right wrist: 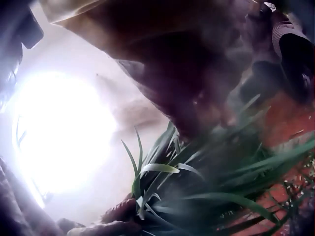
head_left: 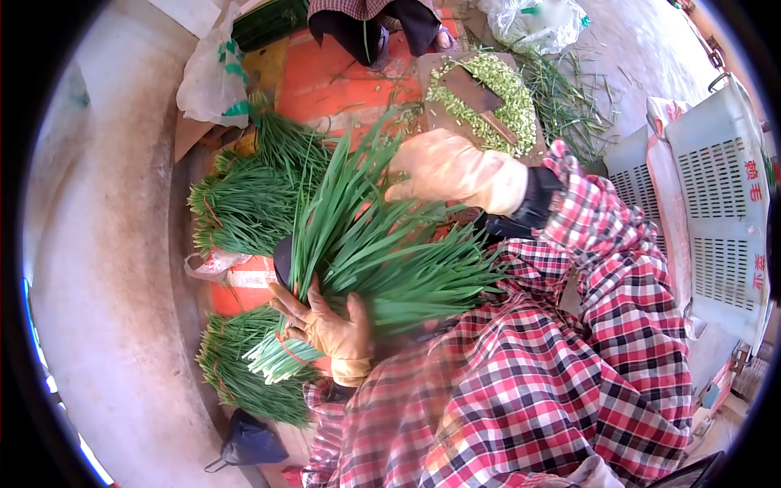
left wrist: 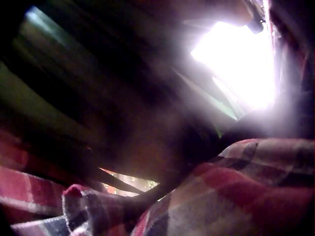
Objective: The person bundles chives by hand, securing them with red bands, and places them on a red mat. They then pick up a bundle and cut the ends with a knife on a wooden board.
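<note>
A bundle of garlic chives (head_left: 350, 252), its pale stalk ends tied with a red band, fans out across the lap in the head view. My gloved left hand (head_left: 329, 325) grips it just above the band, fingers spread over the stalks. Over the leafy tips is my gloved right hand (head_left: 460, 169), its fingers pointing left and loosely bent at the leaves' upper edge. From the right wrist, that hand reaches down toward the leaves (right wrist: 197, 172). The left wrist view is dark, with mostly plaid cloth (left wrist: 216, 196) showing.
More tied chive bundles (head_left: 244, 203) lie on the left. A cleaver (head_left: 472, 91) rests among chopped pieces on a cutting board (head_left: 435, 69). Loose greens (head_left: 561, 98) lie beside it. White crates (head_left: 716, 187) stand at right, a plastic bag (head_left: 213, 85) upper left. Another person's feet (head_left: 382, 49) are ahead.
</note>
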